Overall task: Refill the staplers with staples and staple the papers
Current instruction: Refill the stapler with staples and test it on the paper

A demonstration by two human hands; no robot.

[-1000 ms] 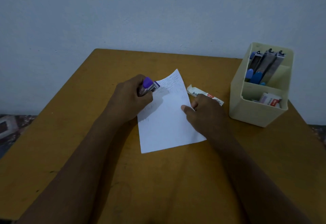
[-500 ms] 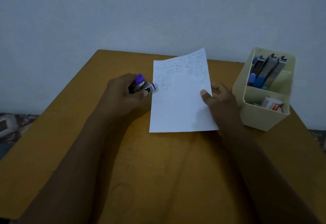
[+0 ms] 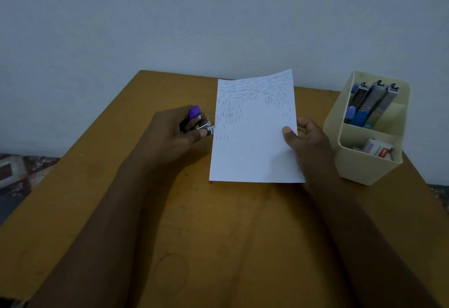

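Left hand [image 3: 175, 135] grips purple-capped metal stapler [image 3: 199, 123] at white staple-marked paper sheet's [image 3: 255, 133] left edge. Right hand [image 3: 306, 142] pinches the right edge, sheet lifted. Risk: 1-handed hold lets paper flex, staple misfires.

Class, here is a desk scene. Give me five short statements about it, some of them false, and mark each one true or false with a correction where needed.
1. The left hand grips a purple stapler. True.
2. The right hand is empty. False: it pinches the right edge of the paper.
3. The paper is bare. False: many staples run across its upper part.
4. Three staplers stand in the far compartment of the bin. True.
5. The staple box lies beside the paper. False: it sits in the bin's near compartment.
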